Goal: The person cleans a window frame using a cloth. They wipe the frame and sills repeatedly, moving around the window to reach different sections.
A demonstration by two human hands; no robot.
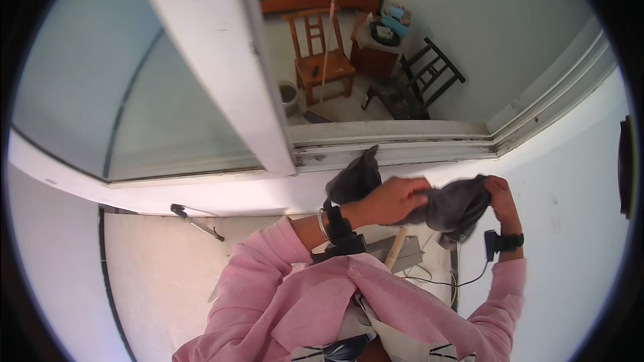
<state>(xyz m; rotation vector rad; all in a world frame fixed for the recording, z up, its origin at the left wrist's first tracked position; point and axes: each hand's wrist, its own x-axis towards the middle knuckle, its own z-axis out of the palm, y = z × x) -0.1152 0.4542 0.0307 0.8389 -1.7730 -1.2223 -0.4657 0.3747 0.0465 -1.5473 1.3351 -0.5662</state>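
Note:
A dark grey cloth (455,203) is bunched between my two hands in front of the window sill. My left hand (397,201) grips its middle, and one end of the cloth sticks up beyond that hand, by the sill. My right hand (499,193) pinches the other end near the white wall. Below the sliding window's frame (221,60), the track (397,153) shows dark grime along its grooves. Part of the cloth is hidden behind my left hand.
Through the opening stand a wooden chair (322,63), a black chair (417,80), a bedside cabinet (375,55) and a bucket (288,95). A pole-like tool (196,222) lies on the floor at left. A cable (453,282) hangs from my right wrist.

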